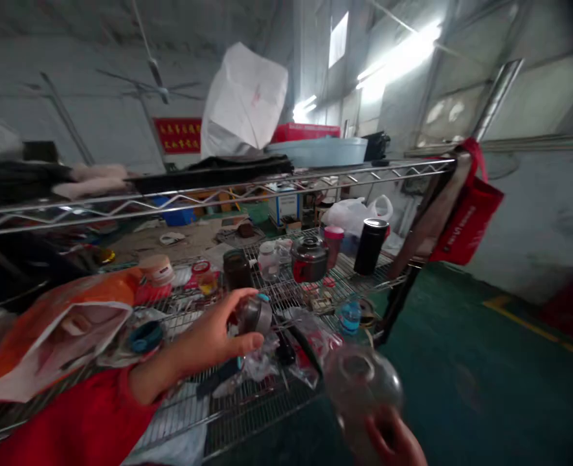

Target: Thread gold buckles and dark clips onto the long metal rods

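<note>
My left hand (215, 333), in a red sleeve, is above the middle wire shelf, thumb and fingers curled around a dark grey bottle lid (257, 315) with a teal tab. At lower right, my right hand (395, 437) grips a clear, rounded bottle (364, 382). A round opening or recess shows on the side facing me; motion blurs it. The bottle and lid are apart. Beyond my left hand stand a dark jar (236, 268), a clear bottle (268, 260) and a grey metal kettle (309, 260). Below it lie a black-handled item (305, 349) and clear plastic bags.
An orange bag (67, 323) lies at left. A black tumbler (371, 246), a pink-lidded cup (333, 244) and a blue-tinted bottle (349, 316) stand to the right. The upper shelf rail (247, 192) crosses ahead, bearing a blue basin (322, 152). A red bag (468, 220) hangs off the corner.
</note>
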A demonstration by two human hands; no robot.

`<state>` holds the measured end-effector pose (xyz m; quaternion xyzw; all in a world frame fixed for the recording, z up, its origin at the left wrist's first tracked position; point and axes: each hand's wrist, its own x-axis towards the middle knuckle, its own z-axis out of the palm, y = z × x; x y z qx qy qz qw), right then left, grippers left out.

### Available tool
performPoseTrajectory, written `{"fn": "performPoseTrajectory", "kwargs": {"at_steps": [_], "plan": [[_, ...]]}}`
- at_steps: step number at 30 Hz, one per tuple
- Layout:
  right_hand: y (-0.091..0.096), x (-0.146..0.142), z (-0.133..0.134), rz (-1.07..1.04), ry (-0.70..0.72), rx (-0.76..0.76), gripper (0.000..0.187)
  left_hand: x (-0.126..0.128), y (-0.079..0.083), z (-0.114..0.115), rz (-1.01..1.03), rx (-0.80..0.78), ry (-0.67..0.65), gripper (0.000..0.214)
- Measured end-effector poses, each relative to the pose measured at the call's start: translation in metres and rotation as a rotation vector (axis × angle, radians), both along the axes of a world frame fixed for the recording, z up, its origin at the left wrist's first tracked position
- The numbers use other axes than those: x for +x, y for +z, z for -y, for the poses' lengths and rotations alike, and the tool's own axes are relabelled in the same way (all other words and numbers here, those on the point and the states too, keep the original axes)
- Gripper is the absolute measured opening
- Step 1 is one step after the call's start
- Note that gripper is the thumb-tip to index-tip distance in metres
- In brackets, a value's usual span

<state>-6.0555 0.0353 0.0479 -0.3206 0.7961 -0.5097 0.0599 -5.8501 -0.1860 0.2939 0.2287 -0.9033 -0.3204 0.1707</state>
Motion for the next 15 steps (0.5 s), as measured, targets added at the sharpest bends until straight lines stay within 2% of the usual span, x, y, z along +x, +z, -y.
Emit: {"fn": "performPoseTrajectory", "kwargs": {"at_steps": [2,5,8,10,15], "plan": [[0.005,0.001,-0.001,-0.068,0.096,-0.022,0.034,-0.015,-0.018,-0.018,0.061,0.007,-0.063,0.071],[0.028,0.008,0.008,-0.231,0.234,-0.042,0.018,-0.035,-0.036,-0.032,0.070,-0.053,-0.135,0.075],[0.049,0.018,0.013,-0.351,0.257,-0.035,0.011,-0.048,-0.047,-0.038,0.094,-0.132,-0.165,0.077],[0.052,0.023,0.012,-0.389,0.259,-0.018,0.013,-0.054,-0.052,-0.042,0.117,-0.175,-0.158,0.077],[0.044,0.026,0.002,-0.437,0.271,0.046,0.010,-0.065,-0.067,-0.053,0.131,-0.169,-0.128,0.075]]}}
